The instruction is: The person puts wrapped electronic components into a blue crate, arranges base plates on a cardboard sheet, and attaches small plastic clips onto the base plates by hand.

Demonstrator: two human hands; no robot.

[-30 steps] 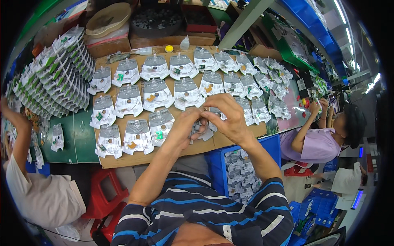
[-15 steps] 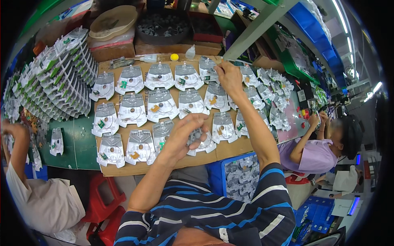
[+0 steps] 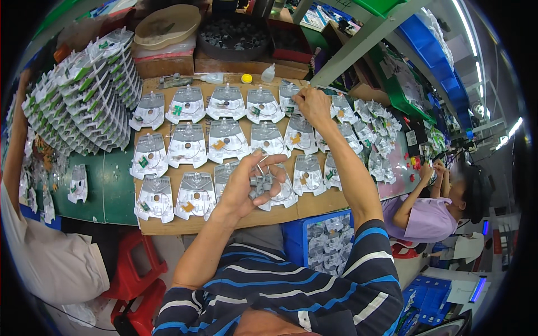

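My left hand is curled, palm up, in front of the near row, cradling several small grey parts, some with thin metal pins. My right hand reaches to the far row, its fingertips pinched together over the right side of a silver-and-white plastic housing. Whatever lies between those fingertips is hidden. Similar housings stand in rows on a cardboard sheet, several with small green or orange boards and thin wires, such as the near housing left of my left hand.
Tall stacks of housings rise at the left. Behind the cardboard stand a black bowl of small grey parts, a squeeze bottle and a yellow round lid. A blue crate sits below the table edge. Co-workers sit on both sides.
My left hand has opened a little, showing more of the grey parts in it. My right hand stays at the same far housing. The view has shifted slightly; the left co-worker's arm has moved.
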